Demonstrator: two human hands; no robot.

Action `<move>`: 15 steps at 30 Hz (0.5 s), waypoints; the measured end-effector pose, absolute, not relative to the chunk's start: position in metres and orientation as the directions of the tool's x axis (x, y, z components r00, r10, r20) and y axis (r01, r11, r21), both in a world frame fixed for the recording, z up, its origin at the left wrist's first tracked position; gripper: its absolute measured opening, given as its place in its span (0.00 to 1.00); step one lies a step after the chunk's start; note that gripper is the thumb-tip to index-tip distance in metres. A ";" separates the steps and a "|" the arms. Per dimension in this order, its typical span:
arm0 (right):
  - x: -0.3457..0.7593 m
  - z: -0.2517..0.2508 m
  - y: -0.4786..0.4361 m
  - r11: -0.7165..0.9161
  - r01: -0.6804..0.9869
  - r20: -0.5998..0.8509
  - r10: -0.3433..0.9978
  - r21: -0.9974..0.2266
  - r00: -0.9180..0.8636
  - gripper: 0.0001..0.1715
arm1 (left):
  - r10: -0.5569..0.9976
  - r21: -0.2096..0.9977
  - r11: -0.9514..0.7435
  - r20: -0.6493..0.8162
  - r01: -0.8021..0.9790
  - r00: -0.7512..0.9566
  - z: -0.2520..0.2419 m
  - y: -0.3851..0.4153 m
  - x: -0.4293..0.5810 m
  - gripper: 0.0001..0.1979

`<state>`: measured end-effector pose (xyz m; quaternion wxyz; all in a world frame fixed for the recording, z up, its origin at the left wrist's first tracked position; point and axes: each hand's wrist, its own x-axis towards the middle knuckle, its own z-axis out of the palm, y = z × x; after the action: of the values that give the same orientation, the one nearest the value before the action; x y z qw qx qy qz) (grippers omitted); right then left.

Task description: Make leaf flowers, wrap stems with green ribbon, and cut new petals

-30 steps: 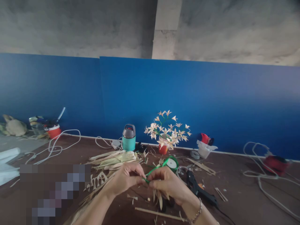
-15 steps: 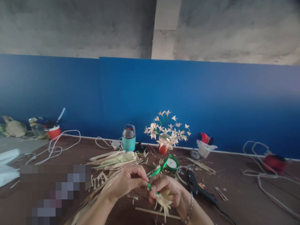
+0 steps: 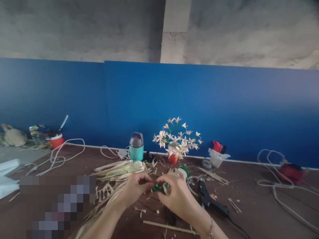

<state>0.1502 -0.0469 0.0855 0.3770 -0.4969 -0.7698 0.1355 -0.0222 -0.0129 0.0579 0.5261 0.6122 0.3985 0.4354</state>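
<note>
With the left hand (image 3: 136,187) pinching the ribbon (image 3: 156,188) and the right hand's (image 3: 176,193) curled hold unclear, light, even tension should prevent twisting.

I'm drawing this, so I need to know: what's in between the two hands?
In the head view, a bit of green ribbon shows between the left hand and the right hand, by their fingertips.
</note>
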 end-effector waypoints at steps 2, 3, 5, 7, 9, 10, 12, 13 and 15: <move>0.147 0.082 -0.049 0.524 0.718 0.546 0.804 -0.459 -0.237 0.10 | 0.950 0.993 -0.117 0.104 0.025 0.295 0.058 -0.012 -0.021 0.11; 0.146 0.078 -0.049 0.538 0.741 0.592 0.771 -0.403 -0.237 0.09 | 0.954 0.993 -0.113 0.101 0.025 0.284 0.058 -0.012 -0.021 0.11; 0.144 0.072 -0.047 0.552 0.780 0.674 0.698 -0.293 -0.241 0.09 | 0.961 0.994 -0.110 0.098 0.030 0.259 0.057 -0.011 -0.020 0.10; 0.142 0.067 -0.046 0.556 0.805 0.725 0.639 -0.206 -0.256 0.10 | 0.966 0.994 -0.109 0.099 0.030 0.238 0.054 -0.009 -0.019 0.08; 0.141 0.064 -0.045 0.555 0.816 0.748 0.609 -0.163 -0.265 0.10 | 0.969 0.995 -0.103 0.097 0.015 0.227 0.050 -0.007 -0.018 0.08; 0.141 0.063 -0.044 0.555 0.817 0.753 0.603 -0.159 -0.264 0.10 | 0.969 0.995 -0.101 0.098 0.003 0.226 0.048 -0.007 -0.017 0.08; 0.141 0.063 -0.044 0.562 0.809 0.758 0.601 -0.173 -0.255 0.11 | 0.969 0.994 -0.102 0.105 -0.028 0.223 0.046 -0.006 -0.016 0.08; 0.141 0.063 -0.045 0.570 0.801 0.759 0.600 -0.185 -0.252 0.11 | 0.969 0.994 -0.104 0.110 -0.040 0.221 0.046 -0.007 -0.015 0.08; 0.141 0.063 -0.045 0.585 0.785 0.761 0.600 -0.205 -0.248 0.12 | 0.969 0.993 -0.110 0.117 -0.043 0.218 0.049 -0.008 -0.015 0.07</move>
<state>0.1409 -0.0454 0.0632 0.4245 -0.4426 -0.7824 -0.1090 -0.0155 -0.0081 0.0486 0.5303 0.5723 0.4044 0.4772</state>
